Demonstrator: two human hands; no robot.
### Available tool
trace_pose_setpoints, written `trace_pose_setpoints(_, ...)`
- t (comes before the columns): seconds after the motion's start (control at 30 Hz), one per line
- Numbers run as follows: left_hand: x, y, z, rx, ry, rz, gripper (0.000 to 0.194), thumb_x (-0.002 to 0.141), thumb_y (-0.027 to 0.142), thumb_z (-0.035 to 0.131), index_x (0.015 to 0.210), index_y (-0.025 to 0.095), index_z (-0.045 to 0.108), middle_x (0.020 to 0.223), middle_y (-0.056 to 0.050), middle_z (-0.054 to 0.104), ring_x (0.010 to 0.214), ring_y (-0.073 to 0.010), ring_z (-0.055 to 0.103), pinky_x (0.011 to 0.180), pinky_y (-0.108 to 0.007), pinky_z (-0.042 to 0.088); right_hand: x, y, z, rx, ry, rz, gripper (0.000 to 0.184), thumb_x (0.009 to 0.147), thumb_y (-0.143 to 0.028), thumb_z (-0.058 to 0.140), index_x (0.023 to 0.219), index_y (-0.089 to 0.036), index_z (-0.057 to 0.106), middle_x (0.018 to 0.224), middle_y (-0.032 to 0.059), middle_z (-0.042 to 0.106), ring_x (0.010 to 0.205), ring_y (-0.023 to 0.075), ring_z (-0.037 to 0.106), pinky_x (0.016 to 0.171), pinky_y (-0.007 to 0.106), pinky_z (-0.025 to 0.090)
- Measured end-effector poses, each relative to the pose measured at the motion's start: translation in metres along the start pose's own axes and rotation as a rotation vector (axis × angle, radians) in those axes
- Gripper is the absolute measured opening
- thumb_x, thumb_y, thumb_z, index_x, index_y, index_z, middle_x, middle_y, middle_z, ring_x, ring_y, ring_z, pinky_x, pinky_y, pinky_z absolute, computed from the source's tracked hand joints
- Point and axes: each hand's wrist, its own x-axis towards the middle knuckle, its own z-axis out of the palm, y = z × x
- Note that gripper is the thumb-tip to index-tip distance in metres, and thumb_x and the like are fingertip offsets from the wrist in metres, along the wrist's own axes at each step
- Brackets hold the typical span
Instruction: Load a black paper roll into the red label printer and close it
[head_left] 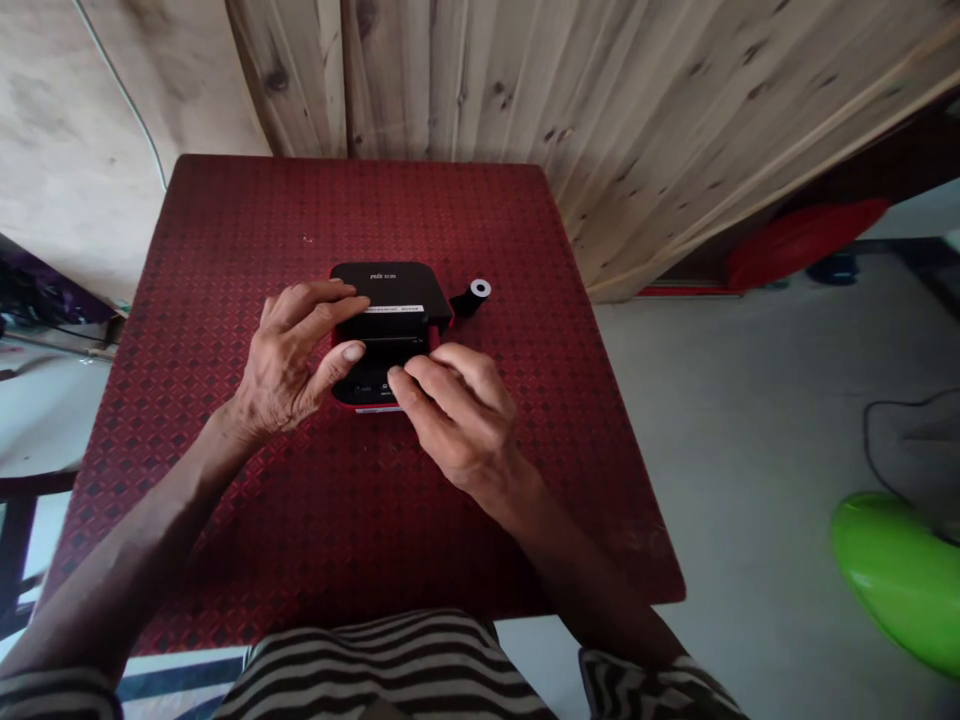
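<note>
A small black-and-red label printer point(405, 280) lies on the table, with pale lettering on its top and a white strip across the upper part. Below that strip is a dark recess, with small markings on the front panel. My left hand point(289, 350) holds the printer's left side, its fingertips over the upper part and its thumb by the recess. At the front right corner, the bunched fingers of my right hand point(461, 410) grip the printer's edge; their undersides are hidden. Just beyond its right side sits a small black roll point(475, 295) with a white ring-shaped end.
The table point(247, 230) has a dark red patterned cover. Behind it rises a plank wall point(465, 80). On the floor to the right are a bright green rounded object point(892, 575), a dark cable point(874, 440) and a red object point(802, 240).
</note>
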Motion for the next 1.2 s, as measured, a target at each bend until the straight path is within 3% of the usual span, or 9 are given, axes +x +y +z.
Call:
trace_pose_setpoints(0.1, 0.003, -0.002, -0.001, -0.012, 0.004, 0.053, 0.056, 0.108, 0.062, 0.043, 0.146, 0.026, 0.061, 0.147, -0.012, 0.065, 0.139, -0.031, 0.06, 0.12, -0.051, 0.044, 0.002, 0.001, 0.001, -0.036, 0.047, -0.058, 0.03, 0.104, -0.007, 0.056, 0.114, -0.025, 0.077, 0.115, 0.0082, 0.076, 0.112, 0.0255, 0.063, 0.102, 0.042, 0.056)
trace_pose_setpoints(0.23, -0.005, -0.004, 0.002, 0.011, 0.014, 0.137, 0.053, 0.109, 0.059, 0.046, 0.145, 0.024, 0.062, 0.145, -0.014, 0.066, 0.139, -0.0315, 0.061, 0.115, -0.049, 0.046, 0.006, 0.003, 0.0, -0.09, 0.069, -0.101, 0.024, 0.105, -0.009, 0.055, 0.109, -0.019, 0.076, 0.102, 0.0076, 0.074, 0.095, 0.0222, 0.06, 0.087, 0.038, 0.057)
trace_pose_setpoints(0.5, -0.022, -0.012, 0.01, 0.101, 0.022, 0.242, 0.066, 0.099, 0.07, 0.059, 0.151, 0.029, 0.057, 0.154, -0.017, 0.058, 0.144, -0.0402, 0.056, 0.113, -0.055, 0.044, 0.003, 0.001, -0.001, -0.102, 0.112, -0.081, 0.02, 0.105, -0.009, 0.056, 0.104, -0.017, 0.074, 0.093, 0.0061, 0.071, 0.087, 0.0204, 0.058, 0.076, 0.035, 0.054)
trace_pose_setpoints(0.63, -0.02, -0.011, 0.011, 0.159, 0.047, 0.238, 0.075, 0.087, 0.08, 0.069, 0.149, 0.039, 0.056, 0.157, -0.012, 0.056, 0.144, -0.0413, 0.055, 0.115, -0.058, 0.042, 0.003, -0.001, 0.0, -0.117, 0.097, -0.063, 0.021, 0.106, -0.009, 0.055, 0.101, -0.019, 0.073, 0.093, 0.0054, 0.071, 0.087, 0.02, 0.058, 0.077, 0.035, 0.053)
trace_pose_setpoints(0.8, -0.02, -0.014, 0.016, 0.134, 0.032, 0.19, 0.078, 0.079, 0.085, 0.073, 0.14, 0.037, 0.063, 0.156, -0.012, 0.056, 0.144, -0.0434, 0.054, 0.116, -0.062, 0.04, 0.004, -0.004, -0.001, -0.099, 0.051, -0.023, 0.022, 0.106, -0.009, 0.053, 0.1, -0.02, 0.07, 0.093, 0.0051, 0.071, 0.088, 0.0205, 0.06, 0.079, 0.036, 0.054)
trace_pose_setpoints(1.0, -0.024, -0.006, 0.019, 0.094, 0.055, 0.147, 0.079, 0.085, 0.082, 0.07, 0.145, 0.032, 0.06, 0.157, -0.015, 0.053, 0.145, -0.0441, 0.052, 0.118, -0.065, 0.041, -0.011, -0.009, -0.012, 0.04, 0.224, -0.012, 0.011, 0.102, -0.016, 0.065, 0.112, -0.022, 0.067, 0.095, 0.0049, 0.072, 0.085, 0.0196, 0.063, 0.079, 0.036, 0.056)
trace_pose_setpoints(1.1, -0.035, 0.001, 0.018, 0.048, 0.11, 0.104, 0.085, 0.09, 0.08, 0.066, 0.155, 0.027, 0.051, 0.156, -0.018, 0.051, 0.143, -0.0405, 0.052, 0.117, -0.06, 0.046, -0.037, -0.013, -0.007, 0.164, 0.196, 0.078, 0.009, 0.102, -0.018, 0.067, 0.095, -0.023, 0.063, 0.086, 0.0025, 0.07, 0.079, 0.0176, 0.062, 0.075, 0.034, 0.054)
trace_pose_setpoints(1.2, -0.054, 0.004, 0.019, 0.089, 0.202, 0.107, 0.086, 0.091, 0.066, 0.076, 0.159, 0.023, 0.046, 0.137, -0.017, 0.062, 0.129, -0.0329, 0.061, 0.11, -0.05, 0.055, -0.068, -0.015, 0.01, 0.29, 0.151, 0.335, 0.015, 0.104, -0.018, 0.063, 0.09, -0.023, 0.06, 0.081, 0.0007, 0.065, 0.076, 0.0159, 0.064, 0.071, 0.031, 0.054)
